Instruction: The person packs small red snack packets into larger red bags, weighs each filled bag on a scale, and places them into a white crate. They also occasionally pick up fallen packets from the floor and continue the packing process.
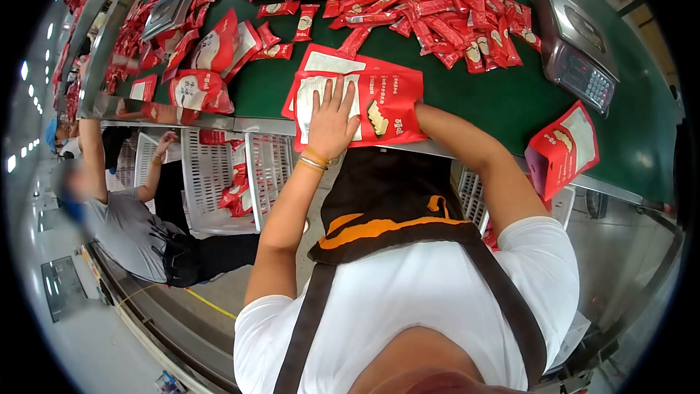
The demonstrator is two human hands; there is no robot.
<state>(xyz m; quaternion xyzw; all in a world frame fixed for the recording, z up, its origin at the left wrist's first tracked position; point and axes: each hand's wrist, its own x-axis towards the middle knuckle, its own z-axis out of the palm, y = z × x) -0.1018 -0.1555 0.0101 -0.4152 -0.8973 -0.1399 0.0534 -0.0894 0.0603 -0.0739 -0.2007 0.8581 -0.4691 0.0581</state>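
A red printed pouch (397, 106) lies at the front edge of the green table (510, 98), on top of another red pouch (317, 56). My left hand (332, 120) rests flat on the upper pouch's pale label panel, fingers stretched out. From the right, my right forearm reaches the same pouch's side edge, where my right hand disappears inside or behind it; its fingers are hidden. Beyond the pouches is a heap of small red packets (437, 11).
A weighing scale (576, 51) stands at right, with an upright red pouch (565, 147) near the table edge. More filled pouches (200, 91) and another scale (173, 11) are at left. White crates (219, 190) sit below; a co-worker in grey (135, 233) stands at left.
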